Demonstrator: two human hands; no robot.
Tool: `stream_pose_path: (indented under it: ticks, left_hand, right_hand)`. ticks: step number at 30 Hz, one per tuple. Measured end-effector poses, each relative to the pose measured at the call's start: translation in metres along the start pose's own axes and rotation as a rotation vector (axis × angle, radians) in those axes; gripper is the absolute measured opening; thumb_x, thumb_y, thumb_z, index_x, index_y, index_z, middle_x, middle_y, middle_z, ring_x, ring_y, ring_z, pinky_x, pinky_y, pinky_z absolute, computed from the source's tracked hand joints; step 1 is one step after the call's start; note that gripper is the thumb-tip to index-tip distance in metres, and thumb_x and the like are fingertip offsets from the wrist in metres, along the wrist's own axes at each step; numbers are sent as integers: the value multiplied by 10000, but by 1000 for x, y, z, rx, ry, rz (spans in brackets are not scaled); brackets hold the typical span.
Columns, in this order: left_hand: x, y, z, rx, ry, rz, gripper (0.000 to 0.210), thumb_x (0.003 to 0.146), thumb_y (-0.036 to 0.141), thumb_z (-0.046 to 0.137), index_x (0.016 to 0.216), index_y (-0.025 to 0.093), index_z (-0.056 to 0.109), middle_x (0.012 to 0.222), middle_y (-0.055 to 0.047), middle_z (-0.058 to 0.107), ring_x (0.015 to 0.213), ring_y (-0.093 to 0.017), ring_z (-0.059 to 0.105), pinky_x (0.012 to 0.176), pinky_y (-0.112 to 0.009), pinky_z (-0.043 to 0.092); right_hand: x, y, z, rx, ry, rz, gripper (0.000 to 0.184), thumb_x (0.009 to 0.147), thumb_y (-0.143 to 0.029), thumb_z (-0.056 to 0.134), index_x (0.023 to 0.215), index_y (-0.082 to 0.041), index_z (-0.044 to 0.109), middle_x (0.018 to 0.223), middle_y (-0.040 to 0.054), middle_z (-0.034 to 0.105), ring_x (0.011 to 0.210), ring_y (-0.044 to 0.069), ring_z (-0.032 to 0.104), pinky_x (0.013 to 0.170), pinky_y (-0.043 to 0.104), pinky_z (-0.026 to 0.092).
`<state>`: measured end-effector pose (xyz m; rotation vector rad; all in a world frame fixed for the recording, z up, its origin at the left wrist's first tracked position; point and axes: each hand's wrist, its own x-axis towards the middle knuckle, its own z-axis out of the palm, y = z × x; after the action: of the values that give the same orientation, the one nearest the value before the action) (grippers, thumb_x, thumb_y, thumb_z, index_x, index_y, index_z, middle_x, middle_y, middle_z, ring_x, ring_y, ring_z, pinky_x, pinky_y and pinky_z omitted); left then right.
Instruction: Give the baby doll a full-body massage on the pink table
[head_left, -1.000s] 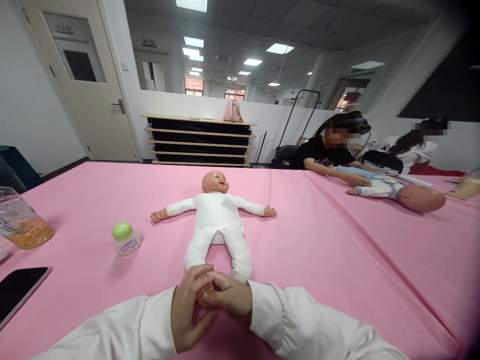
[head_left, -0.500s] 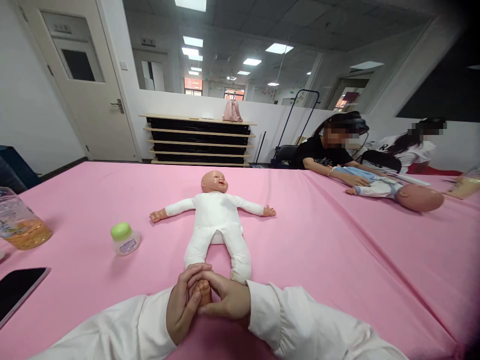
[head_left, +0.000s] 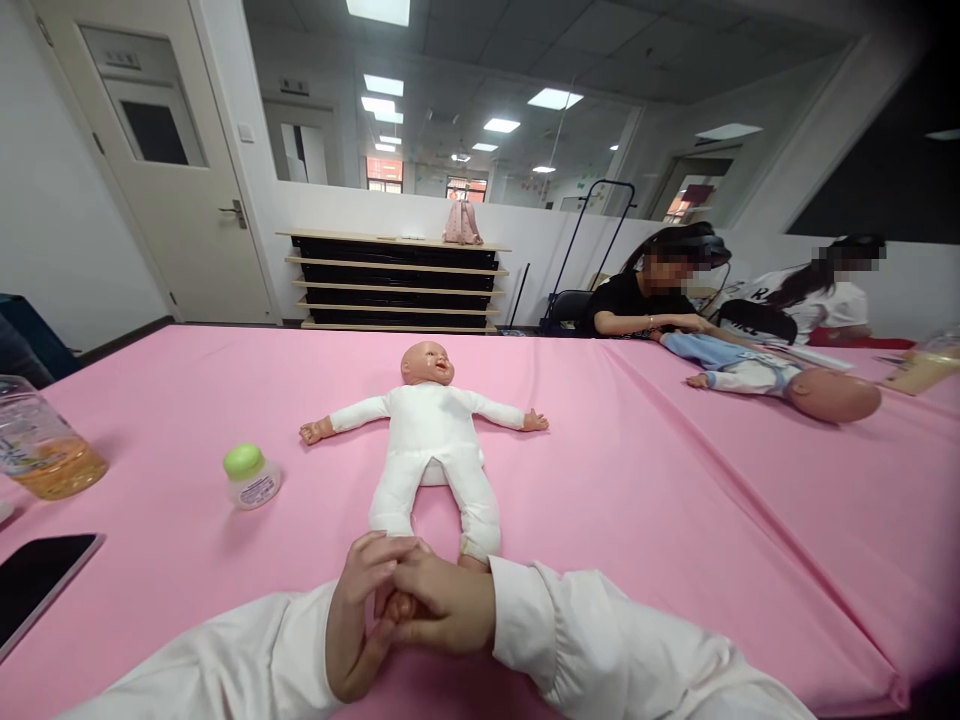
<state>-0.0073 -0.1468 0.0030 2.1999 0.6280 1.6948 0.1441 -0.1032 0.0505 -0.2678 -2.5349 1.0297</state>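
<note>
A baby doll (head_left: pixel 433 420) with a white cloth body lies on its back, arms spread, feet towards me. Around its foot (head_left: pixel 402 606) on the left side, both my hands are wrapped, and only the toes show between them. My left hand (head_left: pixel 360 615) cups the foot from the left with the thumb near the toes. From the other side my right hand (head_left: pixel 446 600) closes over it, fingers meeting those of the left. The doll's other foot is mostly hidden behind my right wrist.
On the pink table cover (head_left: pixel 600 480) stand a green-lidded jar (head_left: pixel 253 477) and a bottle of orange liquid (head_left: pixel 49 450). A phone (head_left: pixel 41 585) lies at the left edge. Across the table a person (head_left: pixel 649 290) handles another doll (head_left: pixel 772 375); a second person (head_left: pixel 817 290) sits beyond.
My hands have closed further over the doll's foot, and less of it shows. My right fingers have shifted over the toes. The nearer person's hands have moved back along the other doll.
</note>
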Motion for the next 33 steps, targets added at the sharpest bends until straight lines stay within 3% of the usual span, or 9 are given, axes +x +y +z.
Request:
stream_pose_path:
  ticks: [5,11,16,20,23,27,30,33]
  left_hand:
    - [3,-1,2,-25,55,-52,444,877,229,347,1313,178,281,1239,-153,414,1154,-279,426,884,-497,415]
    - [6,-1,3,13,79,-117,447,865,225,349,1301,146,288,1209,-157,414,1134,-269,435,911,-494,396]
    - [8,4,1,129,6,-141,443,832,138,398,1267,154,317,1170,-143,442,1135,-245,433,908,-444,405]
    - [25,10,11,234,-226,1,396,822,141,380,1216,174,382,1198,-146,446,1118,-245,439,877,-428,404]
    - [50,15,28,268,-512,184,362,820,199,398,1180,191,442,1178,-126,500,1094,-245,457,903,-437,364]
    - [80,15,56,235,-830,123,338,819,349,479,1119,197,512,1148,-93,559,1048,-220,506,919,-386,347]
    - [89,8,71,113,-904,51,385,813,422,489,1130,204,517,1107,-75,593,1017,-207,535,909,-350,347]
    - [89,3,79,26,-884,74,461,774,484,509,1128,188,530,1020,-105,625,942,-235,561,905,-379,331]
  right_hand:
    - [-1,5,16,-487,-208,-153,182,754,-361,566,743,-179,568,706,29,587,804,175,491,943,352,344]
    - [-17,-28,12,-704,-150,-97,375,774,-435,528,992,-134,583,1024,127,596,1031,246,478,1041,463,230]
    - [-58,-64,7,-583,75,198,617,764,-426,565,1301,-188,374,1331,137,408,1256,272,333,1061,512,205]
    - [-95,-55,30,-625,521,441,737,739,-302,614,1363,-176,243,1381,170,321,1291,316,286,1013,518,315]
    - [-108,-35,53,-578,787,548,576,776,-315,583,1278,-175,336,1265,165,450,1172,285,449,898,444,457]
    - [-109,-20,66,-425,856,594,282,844,-267,469,1115,-192,467,1011,107,606,891,222,600,725,356,527]
    - [-112,-21,60,-361,906,588,229,856,-243,437,1070,-194,503,985,97,629,853,203,613,714,330,529]
    - [-119,-25,54,-341,1011,557,196,839,-261,471,1015,-207,540,967,81,641,875,203,617,750,328,528]
